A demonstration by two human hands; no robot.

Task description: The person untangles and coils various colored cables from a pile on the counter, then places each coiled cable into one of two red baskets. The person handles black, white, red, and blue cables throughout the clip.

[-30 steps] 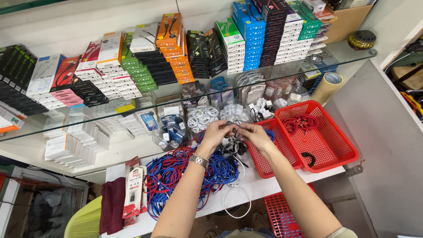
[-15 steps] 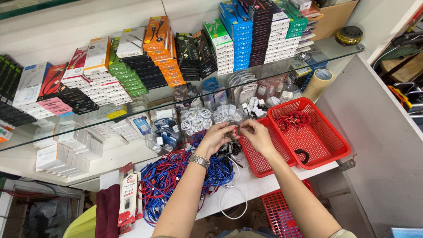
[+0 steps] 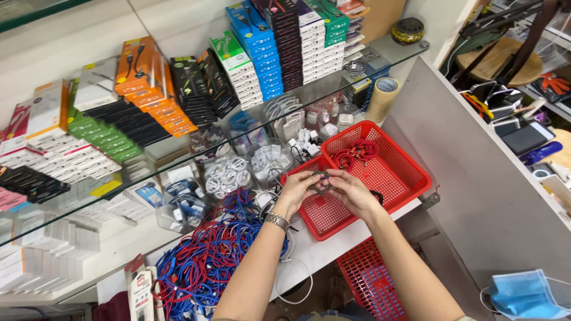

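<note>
Both hands meet over a shallow red plastic mesh basket (image 3: 333, 217) on the white desk (image 3: 309, 252): the left hand (image 3: 295, 191) and right hand (image 3: 351, 190) pinch a small dark coiled cable (image 3: 321, 180) between fingertips, beside a heap of blue and red cables (image 3: 208, 255).

Small dark coiled cable (image 3: 322, 181) mostly hidden between both hands' fingers; its ends indiscernible. Pale blue face mask (image 3: 526, 295) cut off at lower right edge.
</note>
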